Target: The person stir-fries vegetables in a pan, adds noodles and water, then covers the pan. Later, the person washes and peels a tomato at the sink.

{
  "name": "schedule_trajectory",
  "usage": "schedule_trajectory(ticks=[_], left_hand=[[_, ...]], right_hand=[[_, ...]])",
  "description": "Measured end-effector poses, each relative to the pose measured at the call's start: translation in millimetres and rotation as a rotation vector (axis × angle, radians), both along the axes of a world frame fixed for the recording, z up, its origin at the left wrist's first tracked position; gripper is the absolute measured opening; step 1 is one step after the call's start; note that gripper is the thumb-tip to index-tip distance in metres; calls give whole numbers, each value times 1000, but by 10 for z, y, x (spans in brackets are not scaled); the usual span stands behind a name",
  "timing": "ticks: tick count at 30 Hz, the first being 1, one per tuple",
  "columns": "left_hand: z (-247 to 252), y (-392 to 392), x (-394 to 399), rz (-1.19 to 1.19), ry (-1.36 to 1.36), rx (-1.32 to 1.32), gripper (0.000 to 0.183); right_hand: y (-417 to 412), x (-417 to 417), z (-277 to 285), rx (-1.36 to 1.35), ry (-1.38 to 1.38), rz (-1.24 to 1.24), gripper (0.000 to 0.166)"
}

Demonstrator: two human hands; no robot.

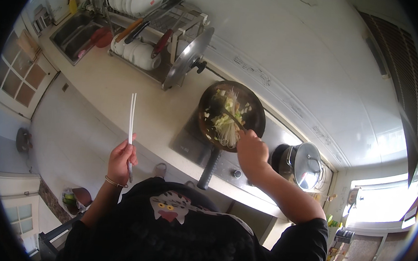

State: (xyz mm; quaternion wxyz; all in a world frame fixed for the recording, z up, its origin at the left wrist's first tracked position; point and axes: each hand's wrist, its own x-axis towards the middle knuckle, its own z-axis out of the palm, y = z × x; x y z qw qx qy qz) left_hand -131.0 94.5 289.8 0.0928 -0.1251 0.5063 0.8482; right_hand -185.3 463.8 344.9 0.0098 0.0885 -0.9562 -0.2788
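A dark wok (258,112) stands over the hob, its black ribbed handle (209,170) pointing towards me. Inside lie pale noodles (226,134) and chopped cabbage (229,105), with small bits scattered on the wok's wall. My right hand (252,149) grips a dark spatula (234,119) above the wok's near right side; its head is down among the food at the left, partly hidden. Left of the wok, away from the food, my left hand (123,157) holds a pair of white chopsticks (132,118) upright, their tips side by side.
A lidded steel pot (302,165) stands right of the wok. Behind on the counter (125,89) are a dish rack (174,56) with plates and bowls and a steel wok lid (189,57) on edge. The sink (73,38) lies far left; a range hood (397,52) hangs at upper right.
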Motion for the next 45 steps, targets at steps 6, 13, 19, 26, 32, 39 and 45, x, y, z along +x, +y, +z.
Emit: schedule_trajectory(ticks=[6,13,19,26,32,39,45], left_hand=[[-29,5,-18,7,-11,14,41],[-52,-51,-27,31,-63,59,41],[-16,-8,-8,27,-117,114,40],[-165,-45,-15,24,-122,102,41],[-1283,-587,-380,153,252,-1003,25],[-2021,-1333,-1522,233,296,-1607,20],[-2503,-1538,-2052,151,254,-1743,18]], right_hand=[[483,334,425,-299,-166,-277,26],[594,528,348,-622,-215,-401,34],[563,460,564,-847,-206,-468,30],[611,393,385,-921,-254,-441,33],[610,652,584,-1148,-126,-531,39],[380,620,601,-1212,18,-667,43],[464,696,377,-1488,28,-691,62]])
